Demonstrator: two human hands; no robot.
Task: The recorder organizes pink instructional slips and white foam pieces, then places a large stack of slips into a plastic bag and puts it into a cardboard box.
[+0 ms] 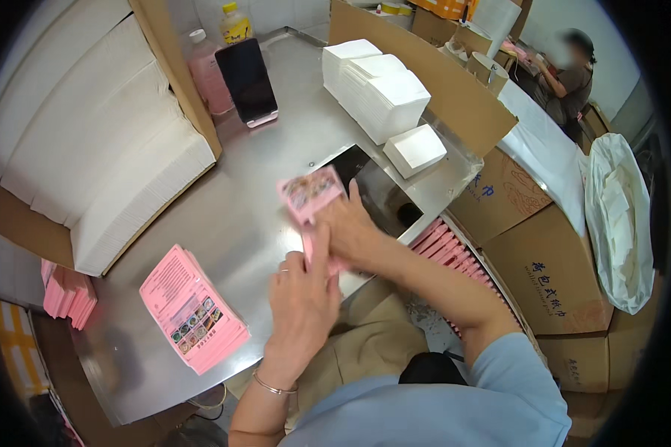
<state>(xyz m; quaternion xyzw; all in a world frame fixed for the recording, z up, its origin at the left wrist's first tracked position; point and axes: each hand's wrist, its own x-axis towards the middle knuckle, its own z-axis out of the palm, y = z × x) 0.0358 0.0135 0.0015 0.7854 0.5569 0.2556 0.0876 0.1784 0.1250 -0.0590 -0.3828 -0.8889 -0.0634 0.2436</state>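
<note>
A pink printed paper packet (311,190) is over the metal table in front of me, slightly blurred. My right hand (350,231) has closed on its near side, the thumb held away. Just nearer to me, my left hand (302,298) reaches up with its fingers closed round the packet's pale pink lower end; the fingers cover much of that end. Left of my hands lies a stack of pink printed packets (194,309). Beyond my right hand, a dark glossy panel (384,194) is set in the table, with a small block of white folded tissues (415,149) by its far edge.
An open carton of white tissues (142,179) fills the far left. A phone (247,82) leans before two bottles. Taller tissue stacks (380,86) stand against a cardboard flap (425,67). Pink packets (455,257) fill a box at right, beside stacked cartons (548,276). Another person (574,86) sits far right.
</note>
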